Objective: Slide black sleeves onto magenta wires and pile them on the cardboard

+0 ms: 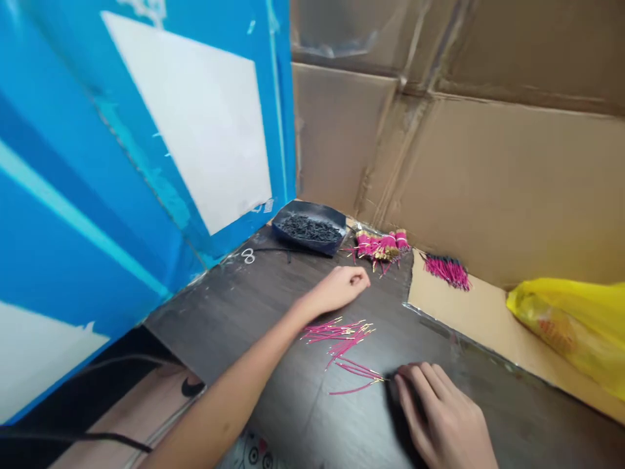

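Presently: left hand [342,288] stretched forward over dark surface [234,312], fingers curled loosely inward, fingertips pinched together near bundled pink wires; whether anything sits in that grip, cannot tell. Right hand [442,413] lying palm-down near the front edge, fingers flat and extended, grip spread wide and empty, fingertips just beside the near end of the loose pink wires [344,348]. Loose wires scattered between both hands, gold-tipped, lying flat in a rough fan. Bundled pink wires [381,246] banded together farther back, just beyond the left hand. Black tray [308,228] of small dark parts at the back left corner, close to the blue panel [97,163]. Second clump of pink wires [446,270] on the cardboard sheet [483,312] to the right. Yellow plastic bag [571,326] at far right. Cardboard walls [488,163] behind. Small white loop [248,256] near the tray.
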A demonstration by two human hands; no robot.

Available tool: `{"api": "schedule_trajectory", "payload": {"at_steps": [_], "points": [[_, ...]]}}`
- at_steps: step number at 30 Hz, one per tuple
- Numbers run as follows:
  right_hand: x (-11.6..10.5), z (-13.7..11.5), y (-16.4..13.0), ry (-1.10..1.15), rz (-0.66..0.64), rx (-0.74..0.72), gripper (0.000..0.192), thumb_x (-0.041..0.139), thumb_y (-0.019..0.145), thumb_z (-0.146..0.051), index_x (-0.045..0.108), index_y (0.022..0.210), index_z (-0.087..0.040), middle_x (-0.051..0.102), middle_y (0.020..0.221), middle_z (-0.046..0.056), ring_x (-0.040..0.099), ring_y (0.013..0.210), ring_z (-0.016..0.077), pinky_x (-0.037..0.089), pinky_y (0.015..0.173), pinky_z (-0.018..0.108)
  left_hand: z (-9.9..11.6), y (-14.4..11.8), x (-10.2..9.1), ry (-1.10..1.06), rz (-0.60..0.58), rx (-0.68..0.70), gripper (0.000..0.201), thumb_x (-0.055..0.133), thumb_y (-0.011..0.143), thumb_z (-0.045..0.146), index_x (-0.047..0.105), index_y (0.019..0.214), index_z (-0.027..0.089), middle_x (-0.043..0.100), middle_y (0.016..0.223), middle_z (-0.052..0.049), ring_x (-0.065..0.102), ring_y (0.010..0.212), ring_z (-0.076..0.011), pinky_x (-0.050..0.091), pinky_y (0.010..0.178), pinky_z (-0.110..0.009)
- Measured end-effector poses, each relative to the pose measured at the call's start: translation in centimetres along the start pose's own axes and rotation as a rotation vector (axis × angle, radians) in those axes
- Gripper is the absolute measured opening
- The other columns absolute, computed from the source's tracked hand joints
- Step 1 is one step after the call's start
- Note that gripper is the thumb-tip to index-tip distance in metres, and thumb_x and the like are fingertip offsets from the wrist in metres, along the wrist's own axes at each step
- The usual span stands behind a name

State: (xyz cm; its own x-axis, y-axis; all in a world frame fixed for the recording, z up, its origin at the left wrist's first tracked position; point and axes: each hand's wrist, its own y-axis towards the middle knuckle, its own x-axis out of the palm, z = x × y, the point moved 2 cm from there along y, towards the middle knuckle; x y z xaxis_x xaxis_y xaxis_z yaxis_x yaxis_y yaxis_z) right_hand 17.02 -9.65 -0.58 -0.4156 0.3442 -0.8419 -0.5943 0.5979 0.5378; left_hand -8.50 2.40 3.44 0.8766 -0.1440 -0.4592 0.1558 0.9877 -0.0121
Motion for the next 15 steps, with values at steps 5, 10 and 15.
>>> {"api": "schedule_trajectory", "payload": {"at_steps": [5,10,15], "points": [[0.7,0.7,1.5,0.185,0.080,0.172,0.013,0.048,0.110,-0.021,0.060,0.107,-0.022,0.066,0.088,0.001,0.060,0.081,0.0178,0.039,0.073,0.031,1.3,-1.9,-4.7,0.355,-0.255,-0.084,0.034,0.067,0.088,0.050,0.070,0.080,0.017,0.063,0.072,0.001,0.051,0.067,-0.0124,0.032,0.066,-0.026],[1.1,1.2,2.8,0.316,0.063,0.179,0.013,0.050,0.107,-0.023,0.061,0.113,-0.021,0.067,0.101,0.003,0.056,0.093,0.0212,0.042,0.085,0.035,-0.6,-5.8,-3.9,0.688,-0.062,-0.135,0.059,0.043,0.094,0.072,0.074,0.101,0.022,0.071,0.113,-0.007,0.064,0.111,-0.0252,0.047,0.107,-0.041],[2.2,0.3,3.2,0.376,-0.107,0.077,0.019,0.057,0.105,-0.030,0.060,0.122,-0.020,0.066,0.120,0.005,0.056,0.112,0.0228,0.047,0.101,0.040,-4.5,-9.4,-0.5,0.999,0.124,-0.053,0.070,0.036,0.098,0.064,0.071,0.142,0.022,0.056,0.160,-0.011,0.036,0.161,-0.0361,0.042,0.125,-0.058]]}}
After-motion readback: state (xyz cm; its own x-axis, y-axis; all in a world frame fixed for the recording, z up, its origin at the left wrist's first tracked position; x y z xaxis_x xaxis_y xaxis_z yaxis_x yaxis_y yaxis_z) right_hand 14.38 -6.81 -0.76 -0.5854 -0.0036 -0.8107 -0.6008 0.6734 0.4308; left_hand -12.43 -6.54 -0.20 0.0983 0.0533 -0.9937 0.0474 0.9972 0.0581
